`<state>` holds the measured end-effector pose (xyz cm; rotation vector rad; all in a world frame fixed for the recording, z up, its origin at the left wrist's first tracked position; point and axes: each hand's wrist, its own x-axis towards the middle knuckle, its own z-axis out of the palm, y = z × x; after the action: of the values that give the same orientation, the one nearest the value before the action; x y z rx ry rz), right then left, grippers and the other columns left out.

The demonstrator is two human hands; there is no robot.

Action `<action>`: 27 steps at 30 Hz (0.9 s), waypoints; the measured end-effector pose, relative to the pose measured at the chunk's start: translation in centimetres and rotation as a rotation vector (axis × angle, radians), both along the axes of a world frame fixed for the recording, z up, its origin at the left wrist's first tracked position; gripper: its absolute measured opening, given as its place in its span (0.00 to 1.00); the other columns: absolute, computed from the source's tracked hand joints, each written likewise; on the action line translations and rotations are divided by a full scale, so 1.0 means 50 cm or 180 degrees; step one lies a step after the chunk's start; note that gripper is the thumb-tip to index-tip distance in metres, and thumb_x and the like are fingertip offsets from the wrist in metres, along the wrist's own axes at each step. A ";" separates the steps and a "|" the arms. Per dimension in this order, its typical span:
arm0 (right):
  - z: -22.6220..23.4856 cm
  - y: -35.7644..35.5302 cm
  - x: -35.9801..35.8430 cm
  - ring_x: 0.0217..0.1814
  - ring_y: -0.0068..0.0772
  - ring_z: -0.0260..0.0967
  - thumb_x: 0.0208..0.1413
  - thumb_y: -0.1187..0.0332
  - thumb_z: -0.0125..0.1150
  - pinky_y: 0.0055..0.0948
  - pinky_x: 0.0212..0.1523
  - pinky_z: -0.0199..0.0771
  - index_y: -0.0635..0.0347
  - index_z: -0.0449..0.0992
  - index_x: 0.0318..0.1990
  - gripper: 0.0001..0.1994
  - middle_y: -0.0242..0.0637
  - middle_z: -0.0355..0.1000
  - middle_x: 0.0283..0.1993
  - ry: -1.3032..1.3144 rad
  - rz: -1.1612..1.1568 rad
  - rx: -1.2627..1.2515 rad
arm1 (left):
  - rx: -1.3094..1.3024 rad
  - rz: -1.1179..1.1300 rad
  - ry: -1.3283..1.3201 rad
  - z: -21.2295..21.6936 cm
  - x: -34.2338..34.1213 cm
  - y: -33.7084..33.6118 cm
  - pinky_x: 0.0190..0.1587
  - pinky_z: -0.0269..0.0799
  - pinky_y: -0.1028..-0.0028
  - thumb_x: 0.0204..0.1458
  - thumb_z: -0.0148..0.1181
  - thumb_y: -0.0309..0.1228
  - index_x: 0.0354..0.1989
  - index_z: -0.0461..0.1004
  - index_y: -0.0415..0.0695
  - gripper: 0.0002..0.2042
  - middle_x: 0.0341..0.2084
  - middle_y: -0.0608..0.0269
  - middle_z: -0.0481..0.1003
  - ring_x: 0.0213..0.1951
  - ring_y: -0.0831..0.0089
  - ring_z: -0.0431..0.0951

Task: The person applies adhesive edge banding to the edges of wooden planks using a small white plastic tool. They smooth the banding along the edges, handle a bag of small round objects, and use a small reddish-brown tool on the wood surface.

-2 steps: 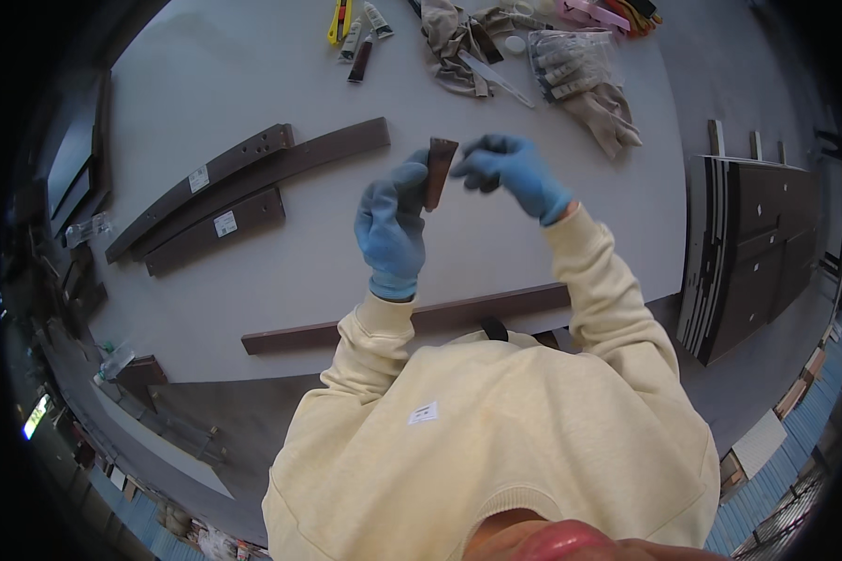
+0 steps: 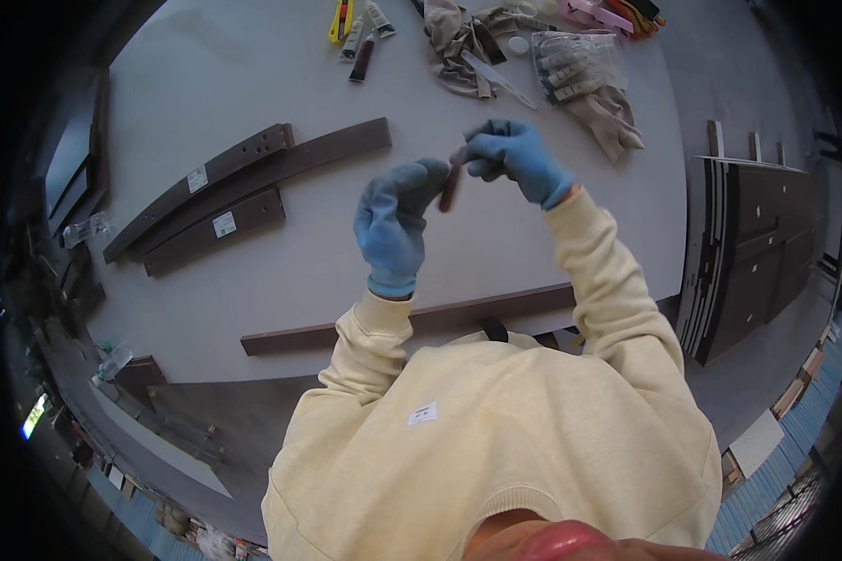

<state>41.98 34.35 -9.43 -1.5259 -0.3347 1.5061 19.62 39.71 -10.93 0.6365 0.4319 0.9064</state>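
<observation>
Both my hands wear blue gloves with greyish fingers and meet above the table. My left hand (image 2: 391,229) is closed round a small dark reddish-brown squeeze tube (image 2: 449,190), which hangs tilted beside its fingertips. My right hand (image 2: 516,161) comes from the right, thumb and fingers pinched at the tube's upper end. Gloved fingers hide much of that end. Beyond them lie a similar brown tube (image 2: 361,59), pale tubes (image 2: 380,18) and a yellow utility knife (image 2: 341,21).
Curved and straight brown boards (image 2: 253,164) lie at the left on the pale tabletop (image 2: 524,243). A long brown strip (image 2: 346,338) runs along the near edge. Crumpled cloth (image 2: 451,42) and a clear bag of tubes (image 2: 575,65) sit far right. Stacked dark panels (image 2: 753,248) stand right of the table.
The tube has turned from showing its broad face to a narrow side. My right hand has moved slightly up and left, its fingers now at the tube's upper end.
</observation>
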 end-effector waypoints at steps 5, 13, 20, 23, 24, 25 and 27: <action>-0.113 0.111 -0.013 0.43 0.30 0.84 0.70 0.66 0.62 0.29 0.44 0.86 0.61 0.79 0.55 0.12 0.44 0.85 0.52 0.0301 -0.0474 0.0278 | -0.0217 0.1057 0.0665 -0.109 0.054 0.039 0.65 0.81 0.53 0.74 0.55 0.38 0.55 0.80 0.35 0.17 0.53 0.47 0.84 0.54 0.54 0.86; -0.188 -0.046 0.135 0.41 0.34 0.85 0.68 0.71 0.63 0.29 0.43 0.83 0.63 0.82 0.50 0.08 0.44 0.86 0.46 -0.2164 -0.1469 0.0292 | 0.1445 0.0464 0.2436 -0.204 -0.010 0.049 0.61 0.77 0.62 0.64 0.64 0.25 0.56 0.79 0.35 0.14 0.55 0.48 0.82 0.57 0.57 0.82; -0.165 0.081 0.185 0.38 0.40 0.82 0.66 0.66 0.68 0.34 0.43 0.80 0.63 0.86 0.45 0.09 0.45 0.84 0.41 -0.4588 -0.0607 0.0935 | 0.3579 0.0717 0.3026 -0.194 0.078 0.084 0.63 0.74 0.52 0.55 0.67 0.25 0.55 0.81 0.41 0.17 0.58 0.44 0.79 0.60 0.43 0.78; -0.129 0.142 0.212 0.39 0.52 0.80 0.64 0.63 0.68 0.42 0.42 0.80 0.59 0.85 0.42 0.09 0.49 0.82 0.38 -0.4588 -0.0517 0.0850 | 0.3727 0.0664 0.3092 -0.208 0.117 0.120 0.63 0.72 0.51 0.55 0.67 0.27 0.55 0.81 0.43 0.18 0.59 0.47 0.79 0.62 0.44 0.76; -0.119 0.156 0.224 0.40 0.57 0.79 0.64 0.62 0.67 0.45 0.42 0.80 0.57 0.85 0.41 0.09 0.51 0.81 0.37 -0.4469 -0.0518 0.0830 | 0.3863 0.0640 0.3170 -0.216 0.128 0.127 0.63 0.71 0.51 0.54 0.67 0.27 0.55 0.81 0.43 0.18 0.59 0.48 0.79 0.63 0.44 0.76; -0.111 0.168 0.239 0.40 0.57 0.79 0.65 0.61 0.66 0.46 0.41 0.79 0.57 0.84 0.39 0.10 0.52 0.80 0.36 -0.4521 -0.0590 0.0939 | 0.3920 0.0536 0.3294 -0.224 0.135 0.132 0.63 0.71 0.51 0.54 0.67 0.28 0.55 0.81 0.44 0.19 0.60 0.49 0.79 0.63 0.45 0.76; -0.095 0.168 0.290 0.39 0.56 0.79 0.66 0.61 0.65 0.45 0.41 0.78 0.57 0.84 0.38 0.10 0.51 0.80 0.36 -0.4838 -0.0713 0.0863 | 0.4206 0.0687 0.3455 -0.237 0.140 0.129 0.62 0.70 0.52 0.53 0.67 0.29 0.56 0.80 0.45 0.20 0.61 0.52 0.78 0.64 0.47 0.76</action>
<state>56.47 42.73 -14.18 -2.0956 -1.0977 -0.1373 26.61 46.18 -22.77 2.3753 0.8502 0.9143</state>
